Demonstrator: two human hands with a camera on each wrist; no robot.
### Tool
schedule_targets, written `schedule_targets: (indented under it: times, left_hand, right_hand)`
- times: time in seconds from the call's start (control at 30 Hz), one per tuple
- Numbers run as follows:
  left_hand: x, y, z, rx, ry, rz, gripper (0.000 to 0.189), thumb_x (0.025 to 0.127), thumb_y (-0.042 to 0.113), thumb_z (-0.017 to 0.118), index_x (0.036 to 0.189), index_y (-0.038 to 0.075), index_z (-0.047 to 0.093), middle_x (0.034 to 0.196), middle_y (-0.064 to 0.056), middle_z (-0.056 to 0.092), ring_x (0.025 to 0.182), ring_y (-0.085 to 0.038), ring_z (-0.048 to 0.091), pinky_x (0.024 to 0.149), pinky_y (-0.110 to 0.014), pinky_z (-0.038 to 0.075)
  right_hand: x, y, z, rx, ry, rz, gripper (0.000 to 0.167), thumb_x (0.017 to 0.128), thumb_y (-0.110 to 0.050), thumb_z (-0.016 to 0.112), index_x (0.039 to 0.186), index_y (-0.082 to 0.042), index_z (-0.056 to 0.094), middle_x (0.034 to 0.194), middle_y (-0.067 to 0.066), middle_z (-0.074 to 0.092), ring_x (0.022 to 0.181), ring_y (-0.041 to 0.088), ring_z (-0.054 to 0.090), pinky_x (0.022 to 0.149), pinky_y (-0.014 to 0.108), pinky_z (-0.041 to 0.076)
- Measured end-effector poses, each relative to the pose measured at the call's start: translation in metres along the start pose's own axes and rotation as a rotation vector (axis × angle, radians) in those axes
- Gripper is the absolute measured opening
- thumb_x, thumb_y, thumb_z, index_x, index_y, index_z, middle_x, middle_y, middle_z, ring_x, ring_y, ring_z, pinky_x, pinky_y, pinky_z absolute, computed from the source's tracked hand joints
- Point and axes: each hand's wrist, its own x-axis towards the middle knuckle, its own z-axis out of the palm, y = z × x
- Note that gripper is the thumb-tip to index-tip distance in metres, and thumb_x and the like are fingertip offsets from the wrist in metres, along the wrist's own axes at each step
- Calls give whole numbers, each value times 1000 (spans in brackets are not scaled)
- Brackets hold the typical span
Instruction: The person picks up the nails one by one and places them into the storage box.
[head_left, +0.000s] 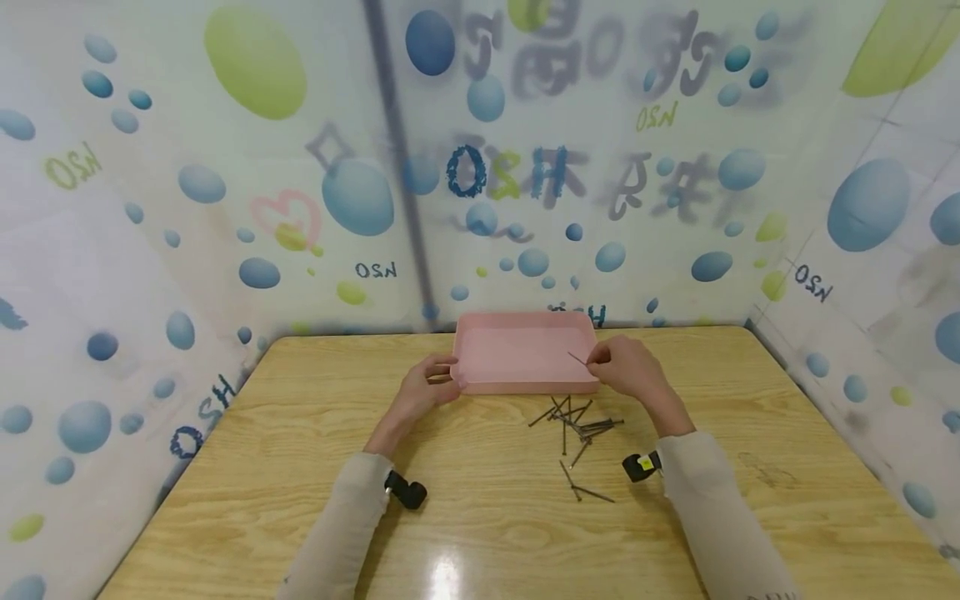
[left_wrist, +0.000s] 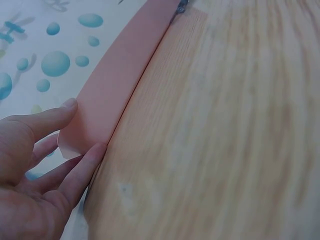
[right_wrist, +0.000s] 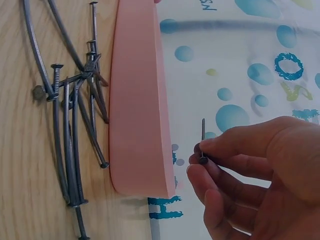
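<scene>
A shallow pink rectangular tray (head_left: 525,388) lies at the back of the wooden table. My left hand (head_left: 423,387) holds its near left corner, one digit at the rim and others low by the wall in the left wrist view. Over the tray's right end, my right hand (head_left: 628,367) pinches a thin dark nail (right_wrist: 203,132) between thumb and fingertips, its point sticking out beyond them. A loose pile of dark nails (head_left: 588,429) lies on the table just in front of the tray, crossing one another at different angles.
A few more nails (head_left: 574,487) lie apart from the pile, closer to me. The wooden table (head_left: 495,533) meets walls covered in bubble-patterned sheeting (head_left: 517,242) behind and at both sides. Each wrist carries a small black camera (head_left: 408,492).
</scene>
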Motion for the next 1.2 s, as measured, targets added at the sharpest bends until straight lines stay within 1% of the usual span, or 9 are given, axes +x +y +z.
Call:
schedule_targets:
  times: [0.13,0.23,0.33,0.47,0.77,0.9,1.03,1.07,1.2]
  left_hand:
    - [1,0,0,-14,-10,10,54,94,10,74,145,7,56,144,-26,56,133,-43,58,96,-38,61]
    - [2,-1,1,-19,-19,14,55,94,9,73,146,5,55,145,-27,55,134,-44,57,95,-37,61]
    - [2,-1,1,-24,-19,12,55,94,8,73,146,6,55,145,-27,55,134,-43,57,95,-36,60]
    - [1,0,1,-18,-19,17,54,94,7,72,146,6,55,145,-27,55,133,-44,57,95,-37,60]
    - [1,0,0,-15,0,-3,54,93,8,74,145,9,57,144,-24,57,133,-42,58,95,-38,61]
    - [1,0,0,-9,-8,3,54,94,9,73,145,8,56,146,-26,55,134,-43,57,98,-40,60]
    - [-1,-1,-1,-1,-16,18,54,95,11,72,146,6,55,147,-28,54,136,-46,55,101,-42,58]
    - [-2,3,-1,1,-22,14,54,95,10,72,146,5,54,147,-29,53,136,-46,54,101,-43,58]
    - [-2,4,0,17,-9,10,54,94,11,74,145,6,56,146,-27,56,134,-44,57,100,-43,58]
  right_hand:
    - [4,-2,-1,21,-5,13,23,99,-19,65,108,-3,79,102,12,77,81,21,66,70,34,54]
    - [5,-3,-2,23,-5,16,22,99,-19,66,107,-3,79,102,13,77,82,22,67,71,35,55]
    - [5,-3,-2,19,-3,15,22,99,-20,66,106,-4,79,101,12,77,81,21,68,70,34,55]
    - [5,-3,-1,19,2,3,20,98,-20,67,102,-4,79,98,12,77,79,20,66,68,33,54]
    - [4,-7,2,28,3,1,19,97,-19,68,100,-4,79,96,11,76,78,21,64,65,30,51]
    - [5,-6,4,32,3,-2,17,97,-18,68,98,-5,79,93,10,75,76,20,63,64,30,51]
    - [5,-3,8,42,-8,-21,16,97,-17,69,99,-5,79,94,10,76,75,19,63,65,31,52]
    - [5,-3,9,42,-9,-24,16,97,-17,68,100,-5,79,94,9,76,75,18,64,65,31,52]
    - [5,-3,9,35,-13,-34,16,98,-18,68,101,-5,79,95,10,77,75,18,64,65,32,53]
